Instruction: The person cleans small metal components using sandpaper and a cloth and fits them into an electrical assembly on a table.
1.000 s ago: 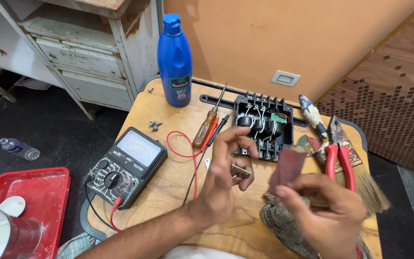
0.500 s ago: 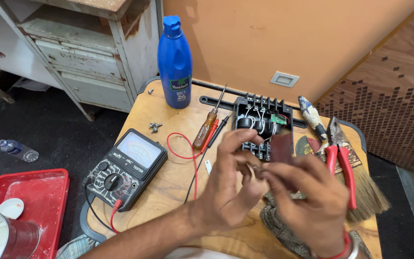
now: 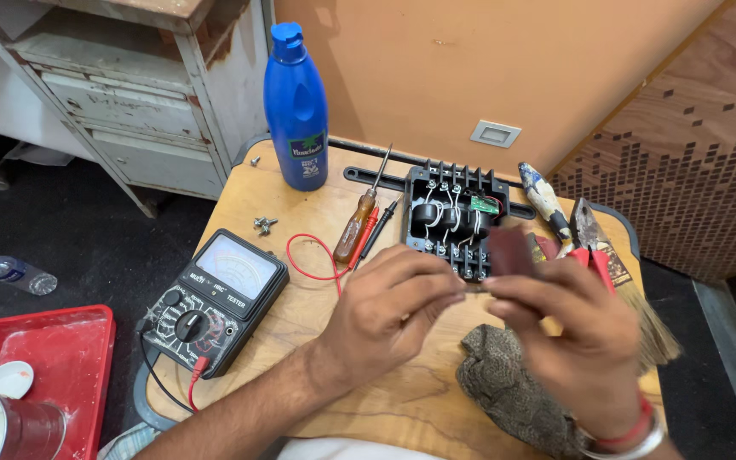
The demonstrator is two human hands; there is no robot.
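Both hands are up over the round-cornered wooden desk [image 3: 317,341], meeting in the middle of the view; the right hand [image 3: 572,341] pinches a small flat dark maroon piece [image 3: 511,250] between thumb and fingers [image 3: 547,294], holding it upright just in front of the black ribbed plastic housing with wired coils inside [image 3: 453,217]; the left hand [image 3: 389,311] comes in from the other side, its fingers [image 3: 423,271] curled narrow and closed toward the lower edge of that maroon piece, fingertips of the two hands almost touching; whether the left hand grips a small part of its own I cannot tell, the spot is too blurred; beneath the right hand lies a crumpled brown patterned cloth [image 3: 504,383] on the desk; behind it sit red-handled pliers [image 3: 594,260] and a straw-bristled brush [image 3: 641,315]; left of the housing rest an amber-handled screwdriver [image 3: 359,221] and a looped red wire [image 3: 308,255]; near the left forearm sits a black analogue multimeter with a pale dial window [image 3: 215,298]; a tall blue plastic bottle [image 3: 297,111] stands upright at the back edge of the desk; a few loose screws [image 3: 263,225] lie beside it; down on the floor at the left, a red plastic tray [image 3: 53,358].
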